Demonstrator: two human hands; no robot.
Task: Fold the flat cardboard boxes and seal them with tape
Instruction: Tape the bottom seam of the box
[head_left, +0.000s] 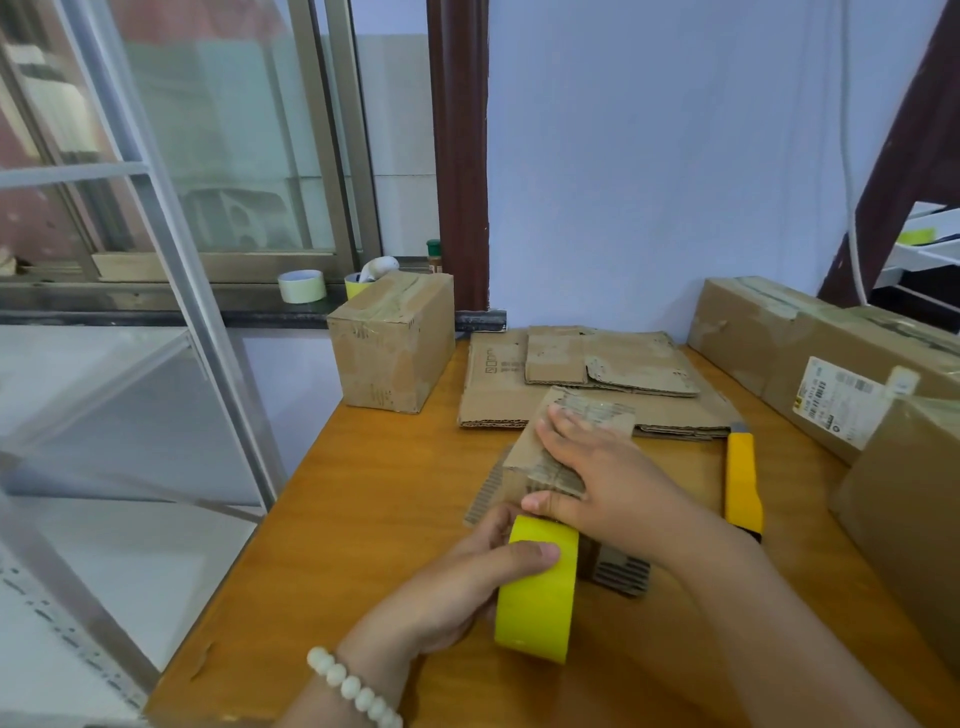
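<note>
Small cardboard box (537, 460) sits on the wooden table (363, 519) just below the view's centre, near the 5 o'clock position, its top flaps closed down. Right hand (608, 478) lies on that top, palm down, fingers straight and slightly spread, thumb along the near edge. Left hand (462, 577) grips the yellow tape roll (537, 597) at 6 o'clock, thumb curled over the rim, fingers behind it; the roll stands on edge against the box's near side. Whether a strip is drawn out cannot be told. Bead bracelet (348, 686) on the left wrist. Flat cardboard stack (587, 384) lies just beyond the box, toward 12 o'clock (several sheets, unfolded). Yellow utility knife (743, 478) rests at 3 o'clock, beside the right wrist. Taped box (395, 348) stands at 10 o'clock; long taped carton (769, 338) at 2 o'clock.
</note>
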